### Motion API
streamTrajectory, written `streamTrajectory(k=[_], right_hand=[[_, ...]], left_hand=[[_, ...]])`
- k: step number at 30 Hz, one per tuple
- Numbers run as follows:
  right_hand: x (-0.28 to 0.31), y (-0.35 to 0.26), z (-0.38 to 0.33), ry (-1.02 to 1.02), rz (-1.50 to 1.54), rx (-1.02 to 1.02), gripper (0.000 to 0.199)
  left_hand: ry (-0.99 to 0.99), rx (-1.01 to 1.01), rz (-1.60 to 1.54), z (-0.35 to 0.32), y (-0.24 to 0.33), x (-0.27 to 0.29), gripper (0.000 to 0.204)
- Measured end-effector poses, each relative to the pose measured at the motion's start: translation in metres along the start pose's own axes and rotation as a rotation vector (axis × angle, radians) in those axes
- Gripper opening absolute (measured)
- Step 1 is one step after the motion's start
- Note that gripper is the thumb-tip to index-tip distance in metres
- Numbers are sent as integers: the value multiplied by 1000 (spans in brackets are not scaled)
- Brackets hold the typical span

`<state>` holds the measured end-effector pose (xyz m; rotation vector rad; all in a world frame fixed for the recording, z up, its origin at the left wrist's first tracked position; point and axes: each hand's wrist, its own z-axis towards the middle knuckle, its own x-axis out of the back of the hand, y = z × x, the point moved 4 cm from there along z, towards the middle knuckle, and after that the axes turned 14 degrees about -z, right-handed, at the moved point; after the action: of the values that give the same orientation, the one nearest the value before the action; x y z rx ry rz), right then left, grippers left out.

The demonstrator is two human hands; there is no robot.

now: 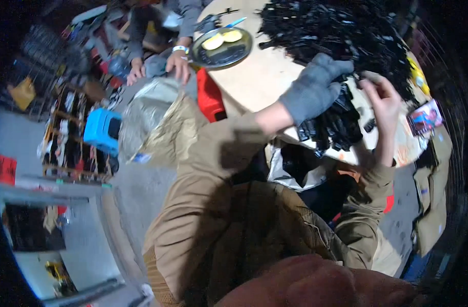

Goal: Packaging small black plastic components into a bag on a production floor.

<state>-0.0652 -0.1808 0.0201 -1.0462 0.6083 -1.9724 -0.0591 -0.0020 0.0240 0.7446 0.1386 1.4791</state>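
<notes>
My left hand [316, 88], in a grey knitted glove, reaches over the round table [259, 87]. Its fingers and thumb close around a small black plastic part whose shape is mostly hidden. To its right is my bare right hand [385, 102], fingers bent together in a pinch. Whatever it may hold is too small and blurred to name. Beneath and between both hands lies a small heap of black plastic parts [341, 120] at the table's near edge. A much larger pile of black parts [331, 30] covers the far side.
A metal plate [239, 55] with two yellowish pieces stands at the table's left. Beside it, a co-worker's hands [177, 66] rest near a large plastic sack [162, 123]. Red [209, 94] and blue [102, 130] containers are left. An open white bag [285, 174] hangs below the edge.
</notes>
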Motion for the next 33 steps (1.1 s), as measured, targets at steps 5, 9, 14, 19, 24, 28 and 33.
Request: streamTrajectory(k=[5,9,14,19,24,28,33], right_hand=[[-22,-74,-44,30,78,-124,31],[-32,-90,-65,50,13,-115,25],[-50,-105,-90,158,66,-39,18],[-56,-104,-106,-70,30,-42,14],[-66,-113,-112,-285,107,-23,20],[-76,-126,-115,-311,77,59,24],[-72,-121,-125,-296,20,3,23]], left_hand=[[72,91,-328,-21,48,12,62],[33,-30,15,-43,58,26,60],[-8,-255,170,-68,74,50,54],[92,562,-944,-99,38,72,57],[-363,791,-1498,-119,42,69,38],[-310,760,-1418,-124,45,73,29],[-430,758,-1268,-124,52,76,36]])
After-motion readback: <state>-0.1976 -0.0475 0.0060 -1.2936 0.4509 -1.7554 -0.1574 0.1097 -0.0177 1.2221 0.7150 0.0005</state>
